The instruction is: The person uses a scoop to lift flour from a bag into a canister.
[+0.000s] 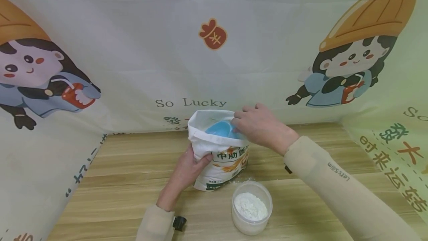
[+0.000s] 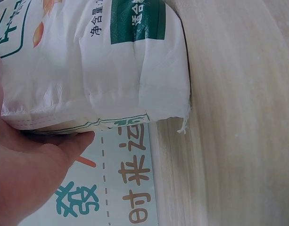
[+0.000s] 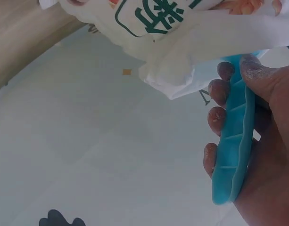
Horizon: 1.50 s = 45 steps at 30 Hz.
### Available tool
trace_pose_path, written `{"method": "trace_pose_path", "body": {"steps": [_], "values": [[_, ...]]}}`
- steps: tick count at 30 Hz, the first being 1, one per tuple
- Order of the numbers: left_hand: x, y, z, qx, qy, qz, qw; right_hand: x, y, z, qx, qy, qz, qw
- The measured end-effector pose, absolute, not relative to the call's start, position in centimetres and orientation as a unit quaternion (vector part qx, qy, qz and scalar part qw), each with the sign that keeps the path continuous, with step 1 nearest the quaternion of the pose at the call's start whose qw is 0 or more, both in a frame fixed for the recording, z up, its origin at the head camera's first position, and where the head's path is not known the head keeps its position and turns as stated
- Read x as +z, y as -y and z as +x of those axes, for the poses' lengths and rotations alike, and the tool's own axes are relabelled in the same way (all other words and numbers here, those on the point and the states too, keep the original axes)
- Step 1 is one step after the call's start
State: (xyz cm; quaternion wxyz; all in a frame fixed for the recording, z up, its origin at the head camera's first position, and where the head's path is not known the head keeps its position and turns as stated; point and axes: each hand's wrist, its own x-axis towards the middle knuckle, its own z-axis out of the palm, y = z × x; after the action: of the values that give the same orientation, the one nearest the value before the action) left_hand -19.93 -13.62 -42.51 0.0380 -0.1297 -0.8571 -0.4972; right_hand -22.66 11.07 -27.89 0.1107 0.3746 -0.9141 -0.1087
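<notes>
A white flour bag (image 1: 205, 177) with green and orange print stands on the wooden table, its top open and folded over. My left hand (image 1: 187, 168) grips the bag's left side, thumb on the front; the left wrist view shows fingers against the bag's side (image 2: 111, 84). Inside the bag's mouth is the bowl of a blue scoop (image 1: 219, 128). Its ribbed handle (image 3: 235, 136) is held by my right hand (image 1: 260, 125), with fingers wrapped round it and white powder on the thumb. What lies deeper in the bag is hidden.
In front of the bag, slightly right, stands a clear round tub (image 1: 241, 223) with white flour (image 1: 250, 206) in it. Spilled powder (image 1: 248, 179) dusts the table between them. A printed cloth (image 1: 150, 55) hangs behind the wooden table (image 1: 133, 181) and along both sides.
</notes>
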Motion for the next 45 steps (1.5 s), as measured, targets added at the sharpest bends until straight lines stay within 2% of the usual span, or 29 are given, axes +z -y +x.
{"method": "trace_pose_path", "body": {"steps": [21, 45], "values": [[-42.5, 13.6, -19.9, -0.489, 0.864, -0.117, 0.030, -29.6, -12.7, -22.9, 0.030, 0.941, 0.328, 0.083], [-42.6, 13.6, -20.0, -0.489, 0.863, -0.119, 0.038, -29.9, -15.0, -23.2, 0.115, 0.932, 0.320, 0.121]]}}
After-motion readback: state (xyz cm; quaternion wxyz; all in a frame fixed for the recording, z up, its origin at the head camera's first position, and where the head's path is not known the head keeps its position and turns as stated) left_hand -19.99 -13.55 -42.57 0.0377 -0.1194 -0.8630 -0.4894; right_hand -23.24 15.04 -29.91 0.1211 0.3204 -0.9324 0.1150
